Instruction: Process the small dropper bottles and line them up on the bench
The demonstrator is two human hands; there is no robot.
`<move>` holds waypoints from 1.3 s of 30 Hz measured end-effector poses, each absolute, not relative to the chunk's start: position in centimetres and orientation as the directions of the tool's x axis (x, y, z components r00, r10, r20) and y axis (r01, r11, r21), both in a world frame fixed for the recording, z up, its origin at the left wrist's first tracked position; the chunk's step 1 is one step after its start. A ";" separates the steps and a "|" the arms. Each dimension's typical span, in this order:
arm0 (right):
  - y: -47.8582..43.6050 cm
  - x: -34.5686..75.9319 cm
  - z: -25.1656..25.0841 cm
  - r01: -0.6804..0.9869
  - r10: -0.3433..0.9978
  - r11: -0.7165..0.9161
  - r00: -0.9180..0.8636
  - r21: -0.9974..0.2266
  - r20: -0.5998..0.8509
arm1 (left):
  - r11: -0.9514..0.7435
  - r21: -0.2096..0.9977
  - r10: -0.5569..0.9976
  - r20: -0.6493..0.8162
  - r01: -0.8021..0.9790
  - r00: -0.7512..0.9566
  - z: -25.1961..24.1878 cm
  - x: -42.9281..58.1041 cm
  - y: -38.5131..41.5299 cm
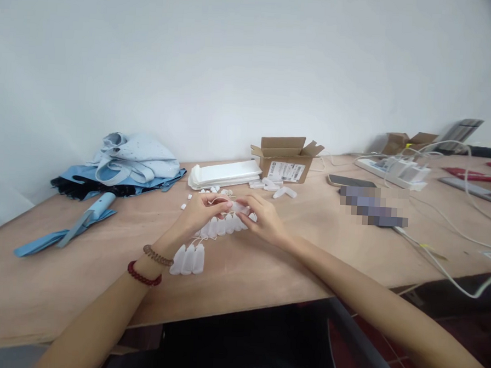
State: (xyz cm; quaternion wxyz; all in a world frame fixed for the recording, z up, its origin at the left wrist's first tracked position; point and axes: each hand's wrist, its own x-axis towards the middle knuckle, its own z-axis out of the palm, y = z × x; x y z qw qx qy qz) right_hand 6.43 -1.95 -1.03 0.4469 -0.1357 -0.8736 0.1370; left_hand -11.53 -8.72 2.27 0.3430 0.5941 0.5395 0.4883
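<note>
Above the table my left hand (203, 212) and my right hand (266, 221) meet, both with fingers closed in a pinch. Between them is a small translucent white plastic piece (241, 208), held by the right fingers. A thin white cord (218, 199) loops up at my left fingers, which seem to pinch it beside the piece. Below the hands lies a row of similar frosted pieces with cords (221, 225), partly hidden by my fingers. Nearer the table's front, three more corded pieces (188, 259) lie side by side.
Loose frosted pieces (285, 192) lie before an open cardboard box (285, 164). White flat packs (225, 173) sit behind my hands. A folded blue umbrella (89, 214) and light cloth bag (135, 159) are left. Phone (350, 181), power strip (384, 172) and cables lie right.
</note>
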 end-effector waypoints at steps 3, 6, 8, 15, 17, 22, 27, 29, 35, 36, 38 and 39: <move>-2.1 6.5 -1.2 0.132 0.354 0.927 -0.619 -0.351 0.702 | -0.169 0.948 0.985 0.174 0.271 0.005 1.8 -11.6 -8.5; -2.2 6.6 -1.2 0.178 0.377 0.918 -0.666 -0.354 0.644 | -0.151 0.954 0.988 0.143 0.259 0.049 1.3 -11.8 -8.2; -2.4 6.6 -1.3 0.206 0.398 0.910 -0.675 -0.360 0.621 | -0.136 0.959 0.990 0.126 0.250 0.058 1.2 -11.9 -8.1; -2.9 6.4 0.0 0.081 0.549 0.736 -0.653 -0.672 0.522 | -0.107 0.971 0.994 0.097 0.214 0.058 1.7 -12.1 -8.2; -2.9 6.4 0.5 0.008 0.638 0.500 -0.680 -0.866 0.361 | -0.112 0.955 0.993 0.100 0.274 0.060 1.8 -11.9 -8.4; -2.3 6.4 0.8 -0.092 0.751 0.131 -0.641 -0.987 0.159 | -0.254 0.783 0.957 0.289 0.568 0.030 2.1 -11.0 -9.1; -1.9 6.4 0.3 -0.167 0.754 -0.033 -0.651 -0.985 0.085 | -0.386 0.562 0.845 0.533 0.732 0.037 2.2 -10.4 -9.3; -2.0 6.4 0.3 -0.201 0.745 -0.079 -0.663 -0.976 0.076 | -0.448 0.451 0.788 0.608 0.772 0.102 2.2 -10.5 -9.3; -2.1 6.2 -0.2 -0.281 0.685 -0.200 -0.725 -0.939 0.071 | -0.589 0.229 0.692 0.637 0.775 0.338 1.5 -10.2 -9.5; -2.1 6.1 -0.3 -0.281 0.670 -0.204 -0.739 -0.938 0.076 | -0.595 0.220 0.689 0.635 0.773 0.350 1.4 -10.1 -9.5; -2.1 6.1 -0.6 -0.282 0.651 -0.193 -0.753 -0.940 0.092 | -0.596 0.210 0.685 0.637 0.775 0.354 1.2 -10.1 -9.5; -2.1 6.0 -0.6 -0.280 0.652 -0.179 -0.751 -0.943 0.099 | -0.594 0.208 0.686 0.635 0.777 0.355 1.3 -10.1 -9.5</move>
